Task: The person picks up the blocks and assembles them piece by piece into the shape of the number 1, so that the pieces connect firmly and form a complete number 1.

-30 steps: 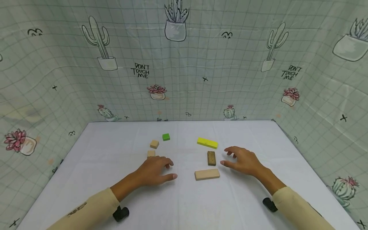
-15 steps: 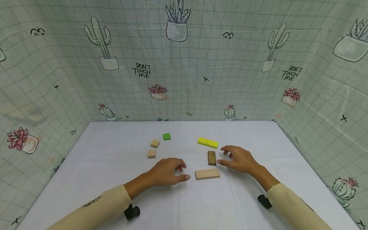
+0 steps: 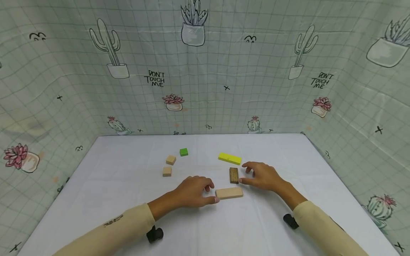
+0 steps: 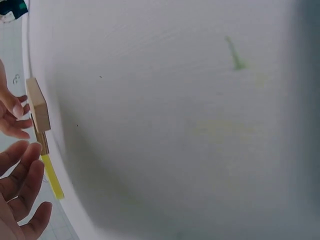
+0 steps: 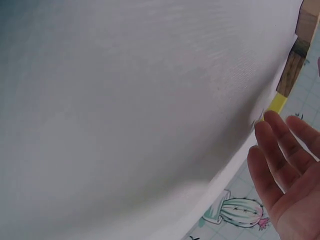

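Note:
In the head view a pale wooden block point(image 3: 229, 193) lies flat on the white table point(image 3: 198, 231). My left hand point(image 3: 193, 192) hovers at its left end, fingers loosely bent, thumb tip close to the block's edge. Behind it lies a dark brown wooden block point(image 3: 234, 175). My right hand point(image 3: 262, 176) is just right of that one, thumb tip at its near right corner; whether they touch I cannot tell. A long yellow block point(image 3: 229, 158) rests farther back. Both wrist views show spread fingers point(image 4: 30, 175) with nothing between them.
On the left back part of the table lie a small green block point(image 3: 184, 152) and two small pale wooden blocks, one point(image 3: 171, 160) behind the other point(image 3: 167, 171). A cloth printed with cacti point(image 3: 205, 71) hangs behind and around the table.
My left hand has moved right, from beside the small wooden blocks to the pale block's left end. My right hand has shifted left, closer to the dark block. The blocks lie as before.

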`<action>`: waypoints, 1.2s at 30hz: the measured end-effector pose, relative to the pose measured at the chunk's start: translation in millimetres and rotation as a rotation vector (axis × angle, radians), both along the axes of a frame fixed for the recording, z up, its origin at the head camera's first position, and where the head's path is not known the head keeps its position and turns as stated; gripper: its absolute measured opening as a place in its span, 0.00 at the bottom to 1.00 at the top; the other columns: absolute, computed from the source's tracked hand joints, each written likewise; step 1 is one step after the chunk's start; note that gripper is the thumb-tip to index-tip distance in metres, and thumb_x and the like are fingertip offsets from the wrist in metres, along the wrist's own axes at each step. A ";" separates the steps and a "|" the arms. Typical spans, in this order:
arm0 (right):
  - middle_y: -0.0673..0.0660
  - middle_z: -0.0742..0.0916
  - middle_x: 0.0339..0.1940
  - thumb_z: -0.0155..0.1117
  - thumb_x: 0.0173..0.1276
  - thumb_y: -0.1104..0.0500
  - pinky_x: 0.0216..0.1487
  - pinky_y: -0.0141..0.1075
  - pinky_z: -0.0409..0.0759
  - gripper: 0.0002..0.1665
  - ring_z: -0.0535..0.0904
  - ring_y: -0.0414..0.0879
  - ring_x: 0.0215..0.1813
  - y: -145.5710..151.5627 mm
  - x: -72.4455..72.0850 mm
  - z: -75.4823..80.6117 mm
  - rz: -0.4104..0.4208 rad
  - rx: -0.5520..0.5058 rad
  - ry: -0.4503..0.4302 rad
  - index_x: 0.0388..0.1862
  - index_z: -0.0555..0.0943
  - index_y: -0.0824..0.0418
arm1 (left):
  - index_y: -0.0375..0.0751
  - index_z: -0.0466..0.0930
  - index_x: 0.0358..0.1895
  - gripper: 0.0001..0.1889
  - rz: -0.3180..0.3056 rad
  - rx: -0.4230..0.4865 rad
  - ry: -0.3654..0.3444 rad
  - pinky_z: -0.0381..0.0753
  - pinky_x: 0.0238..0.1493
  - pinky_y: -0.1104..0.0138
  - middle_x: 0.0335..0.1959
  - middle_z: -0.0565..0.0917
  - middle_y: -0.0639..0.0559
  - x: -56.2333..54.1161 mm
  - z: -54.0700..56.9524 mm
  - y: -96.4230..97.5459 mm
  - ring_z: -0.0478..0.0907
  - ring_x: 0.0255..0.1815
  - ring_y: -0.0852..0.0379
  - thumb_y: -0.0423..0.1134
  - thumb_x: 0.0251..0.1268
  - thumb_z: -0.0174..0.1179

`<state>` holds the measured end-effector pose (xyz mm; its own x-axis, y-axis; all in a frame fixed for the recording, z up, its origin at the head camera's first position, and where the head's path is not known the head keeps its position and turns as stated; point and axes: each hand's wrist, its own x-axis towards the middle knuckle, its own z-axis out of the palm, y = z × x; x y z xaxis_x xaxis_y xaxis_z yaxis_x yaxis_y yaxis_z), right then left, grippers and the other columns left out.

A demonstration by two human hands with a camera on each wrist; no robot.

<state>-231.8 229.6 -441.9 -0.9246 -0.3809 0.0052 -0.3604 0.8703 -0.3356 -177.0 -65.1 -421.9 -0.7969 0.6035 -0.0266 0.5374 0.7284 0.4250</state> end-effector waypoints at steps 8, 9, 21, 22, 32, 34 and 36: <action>0.52 0.88 0.44 0.72 0.59 0.35 0.38 0.42 0.78 0.39 0.77 0.43 0.38 -8.9 -5.4 5.2 0.012 0.032 -0.029 0.61 0.80 0.58 | 0.45 0.83 0.53 0.29 0.010 -0.060 -0.021 0.74 0.40 0.67 0.38 0.85 0.57 -0.5 2.2 8.6 0.73 0.33 0.65 0.65 0.60 0.65; 0.52 0.88 0.44 0.72 0.59 0.35 0.39 0.42 0.79 0.39 0.78 0.43 0.38 -9.5 -5.6 6.0 0.012 0.036 -0.035 0.61 0.80 0.58 | 0.45 0.83 0.53 0.30 0.008 -0.067 -0.028 0.74 0.40 0.68 0.38 0.85 0.57 -0.5 2.6 9.6 0.73 0.33 0.65 0.66 0.59 0.65; 0.51 0.88 0.42 0.74 0.57 0.34 0.44 0.47 0.80 0.42 0.81 0.46 0.44 -11.1 -11.6 4.1 0.023 -0.028 -0.113 0.61 0.79 0.59 | 0.44 0.83 0.54 0.30 0.012 -0.106 -0.067 0.72 0.33 0.70 0.32 0.81 0.59 -3.8 2.3 23.4 0.71 0.31 0.64 0.65 0.58 0.66; 0.50 0.88 0.42 0.74 0.56 0.34 0.45 0.47 0.80 0.42 0.81 0.46 0.44 -10.7 -12.4 3.9 0.019 -0.030 -0.118 0.62 0.79 0.59 | 0.44 0.83 0.54 0.31 0.006 -0.113 -0.060 0.72 0.34 0.70 0.32 0.80 0.60 -4.2 1.5 24.6 0.71 0.31 0.64 0.65 0.58 0.66; 0.49 0.85 0.39 0.76 0.55 0.36 0.41 0.40 0.76 0.44 0.76 0.44 0.40 -9.4 -15.4 1.5 0.009 -0.083 -0.189 0.63 0.78 0.60 | 0.44 0.83 0.54 0.32 -0.002 -0.155 -0.024 0.72 0.35 0.70 0.33 0.81 0.60 -5.5 -2.5 31.2 0.72 0.32 0.64 0.66 0.57 0.67; 0.49 0.84 0.39 0.77 0.54 0.37 0.40 0.39 0.74 0.44 0.75 0.44 0.39 -9.7 -15.5 0.3 0.011 -0.096 -0.198 0.63 0.78 0.60 | 0.44 0.83 0.53 0.31 0.000 -0.163 -0.015 0.72 0.35 0.70 0.32 0.80 0.60 -5.1 -3.3 31.9 0.71 0.33 0.64 0.65 0.56 0.68; 0.49 0.84 0.39 0.78 0.53 0.38 0.39 0.38 0.73 0.44 0.75 0.44 0.38 -10.2 -15.5 -0.5 0.011 -0.108 -0.210 0.63 0.77 0.61 | 0.45 0.83 0.53 0.31 0.002 -0.171 0.001 0.71 0.35 0.70 0.32 0.79 0.61 -4.8 -4.3 32.7 0.71 0.33 0.64 0.65 0.56 0.69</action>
<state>-247.4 219.4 -442.4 -0.9055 -0.3986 -0.1456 -0.2821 0.8218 -0.4951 -181.8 -32.5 -426.2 -0.7980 0.5889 -0.1282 0.5364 0.7910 0.2945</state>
